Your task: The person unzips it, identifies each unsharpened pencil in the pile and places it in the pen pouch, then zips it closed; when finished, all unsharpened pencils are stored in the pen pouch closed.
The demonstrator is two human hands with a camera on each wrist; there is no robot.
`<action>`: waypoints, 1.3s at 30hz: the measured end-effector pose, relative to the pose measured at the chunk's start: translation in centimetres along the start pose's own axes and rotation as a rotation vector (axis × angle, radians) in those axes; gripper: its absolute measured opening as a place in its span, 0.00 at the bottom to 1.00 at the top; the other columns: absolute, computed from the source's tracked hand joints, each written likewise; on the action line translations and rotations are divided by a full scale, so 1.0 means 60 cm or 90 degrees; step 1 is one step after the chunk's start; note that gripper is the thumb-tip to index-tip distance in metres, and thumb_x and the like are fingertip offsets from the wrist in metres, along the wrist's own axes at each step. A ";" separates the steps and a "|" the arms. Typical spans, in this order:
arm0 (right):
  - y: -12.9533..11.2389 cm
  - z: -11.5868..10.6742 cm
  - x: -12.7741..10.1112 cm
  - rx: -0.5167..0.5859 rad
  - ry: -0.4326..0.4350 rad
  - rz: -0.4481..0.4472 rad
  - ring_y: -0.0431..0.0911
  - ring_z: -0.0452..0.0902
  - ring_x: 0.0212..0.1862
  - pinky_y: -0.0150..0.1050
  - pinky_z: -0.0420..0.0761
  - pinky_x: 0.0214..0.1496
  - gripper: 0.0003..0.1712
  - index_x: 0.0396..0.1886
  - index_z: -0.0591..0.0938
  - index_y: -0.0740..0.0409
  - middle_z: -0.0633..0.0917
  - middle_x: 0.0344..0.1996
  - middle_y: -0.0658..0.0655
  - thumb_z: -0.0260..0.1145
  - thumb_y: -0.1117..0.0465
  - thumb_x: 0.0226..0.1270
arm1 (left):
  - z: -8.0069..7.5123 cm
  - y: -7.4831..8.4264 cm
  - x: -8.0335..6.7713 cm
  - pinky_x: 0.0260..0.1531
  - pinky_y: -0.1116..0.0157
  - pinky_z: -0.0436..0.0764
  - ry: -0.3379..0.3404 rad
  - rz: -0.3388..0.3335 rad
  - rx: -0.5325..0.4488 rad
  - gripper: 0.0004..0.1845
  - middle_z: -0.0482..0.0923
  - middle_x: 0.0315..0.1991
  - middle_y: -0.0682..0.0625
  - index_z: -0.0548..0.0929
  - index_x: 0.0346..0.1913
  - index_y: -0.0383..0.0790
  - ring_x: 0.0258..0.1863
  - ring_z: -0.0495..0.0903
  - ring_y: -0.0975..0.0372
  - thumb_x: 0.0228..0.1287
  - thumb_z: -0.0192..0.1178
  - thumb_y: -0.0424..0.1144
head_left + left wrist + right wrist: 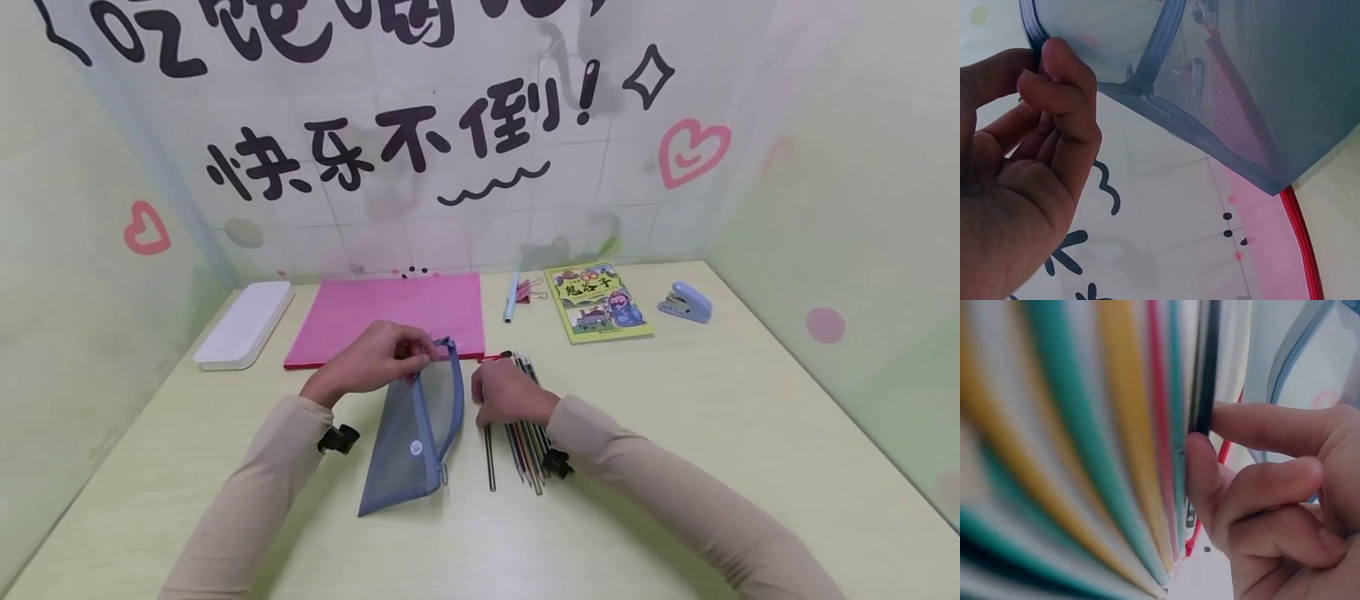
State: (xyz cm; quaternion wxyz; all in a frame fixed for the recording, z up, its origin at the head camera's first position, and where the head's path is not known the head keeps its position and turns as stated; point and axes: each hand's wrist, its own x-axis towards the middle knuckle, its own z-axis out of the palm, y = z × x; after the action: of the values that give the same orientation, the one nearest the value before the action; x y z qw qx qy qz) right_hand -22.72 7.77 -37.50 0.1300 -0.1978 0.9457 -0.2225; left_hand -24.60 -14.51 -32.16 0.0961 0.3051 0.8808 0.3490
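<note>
A blue mesh zip pouch [396, 458] stands tilted with its zipped mouth apart, facing right. My left hand [375, 358] pinches the far end of its zipper edge between thumb and finger; the left wrist view shows the hand [1041, 144] at the blue trim. Right of the pouch, my right hand [512, 392] pinches one dark striped pencil [491, 467] between thumb and index finger. Beside it lies a row of several striped pencils [534, 454], partly under that hand. In the right wrist view, the dark pencil [1207, 375] is between the fingertips.
Behind the pouch lies a pink folder [397, 308] with a red edge; a white case [246, 325] is at the left. Along the back are a light blue pen [512, 298], pink binder clips [525, 291], a yellow booklet [600, 304] and a blue stapler [686, 302].
</note>
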 end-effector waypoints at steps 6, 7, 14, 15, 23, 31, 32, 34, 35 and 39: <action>-0.004 0.004 0.003 0.035 -0.004 -0.005 0.41 0.69 0.21 0.32 0.69 0.21 0.10 0.22 0.79 0.55 0.76 0.18 0.49 0.71 0.73 0.47 | -0.001 0.000 -0.003 0.28 0.61 0.85 0.009 -0.007 -0.003 0.06 0.84 0.29 0.49 0.87 0.43 0.40 0.25 0.82 0.57 0.69 0.60 0.32; -0.004 0.004 0.003 0.040 -0.006 -0.003 0.41 0.70 0.21 0.32 0.69 0.21 0.10 0.23 0.80 0.55 0.77 0.18 0.50 0.71 0.72 0.47 | -0.001 0.000 -0.003 0.28 0.61 0.85 0.010 -0.006 -0.004 0.06 0.84 0.29 0.49 0.87 0.43 0.40 0.25 0.82 0.57 0.69 0.60 0.32; -0.002 -0.017 -0.007 0.141 -0.009 0.049 0.42 0.74 0.23 0.33 0.74 0.24 0.14 0.39 0.85 0.57 0.83 0.35 0.55 0.74 0.68 0.51 | 0.006 -0.007 0.000 0.28 0.64 0.85 0.011 0.006 -0.012 0.08 0.84 0.31 0.48 0.87 0.44 0.41 0.24 0.81 0.61 0.69 0.59 0.32; -0.003 -0.022 -0.009 0.157 0.001 0.050 0.42 0.74 0.23 0.33 0.73 0.24 0.15 0.41 0.85 0.57 0.83 0.36 0.55 0.74 0.68 0.52 | 0.006 -0.007 0.000 0.28 0.64 0.85 0.011 0.008 -0.013 0.08 0.84 0.31 0.48 0.87 0.44 0.41 0.24 0.81 0.62 0.69 0.59 0.32; -0.014 -0.050 -0.005 0.331 0.117 0.022 0.46 0.76 0.24 0.33 0.73 0.24 0.19 0.50 0.80 0.56 0.85 0.24 0.55 0.72 0.66 0.58 | 0.012 -0.005 0.002 0.28 0.64 0.84 0.020 -0.005 -0.025 0.08 0.84 0.31 0.44 0.87 0.44 0.41 0.24 0.81 0.60 0.69 0.59 0.32; -0.027 -0.038 0.013 0.379 0.238 0.035 0.50 0.83 0.31 0.33 0.77 0.28 0.19 0.49 0.79 0.51 0.88 0.30 0.57 0.75 0.62 0.60 | 0.017 -0.002 0.006 0.25 0.68 0.80 0.043 -0.012 -0.038 0.06 0.82 0.26 0.49 0.86 0.43 0.41 0.25 0.81 0.54 0.70 0.60 0.34; -0.029 -0.035 0.013 0.382 0.241 0.034 0.49 0.83 0.31 0.33 0.77 0.28 0.19 0.49 0.79 0.51 0.88 0.30 0.57 0.75 0.62 0.59 | 0.017 -0.001 0.006 0.24 0.69 0.79 0.046 -0.010 -0.037 0.06 0.82 0.26 0.49 0.86 0.42 0.42 0.24 0.81 0.55 0.70 0.60 0.34; -0.031 -0.031 0.011 0.387 0.239 0.027 0.49 0.84 0.31 0.34 0.78 0.29 0.19 0.49 0.79 0.51 0.88 0.30 0.57 0.75 0.63 0.59 | 0.018 -0.001 0.007 0.24 0.69 0.79 0.056 -0.008 -0.039 0.05 0.82 0.26 0.49 0.86 0.42 0.41 0.24 0.81 0.57 0.69 0.60 0.33; -0.032 -0.028 0.010 0.388 0.234 0.025 0.48 0.84 0.31 0.34 0.79 0.30 0.19 0.49 0.79 0.51 0.88 0.30 0.56 0.74 0.63 0.59 | 0.018 -0.001 0.007 0.24 0.69 0.79 0.062 -0.009 -0.041 0.06 0.83 0.26 0.49 0.86 0.43 0.40 0.24 0.81 0.57 0.69 0.60 0.33; -0.036 -0.017 0.003 0.391 0.208 0.012 0.47 0.84 0.31 0.34 0.81 0.33 0.20 0.51 0.79 0.52 0.88 0.29 0.55 0.73 0.64 0.60 | 0.020 -0.002 0.006 0.26 0.64 0.83 0.085 -0.021 -0.055 0.07 0.83 0.28 0.47 0.85 0.45 0.37 0.25 0.81 0.56 0.70 0.59 0.33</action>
State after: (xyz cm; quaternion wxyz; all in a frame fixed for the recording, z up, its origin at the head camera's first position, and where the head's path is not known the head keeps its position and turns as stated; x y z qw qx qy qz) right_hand -22.54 6.32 -35.64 0.0322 -0.1027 0.8448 -0.5241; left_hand -24.50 -13.67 -33.13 0.0556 0.2622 0.8744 0.4045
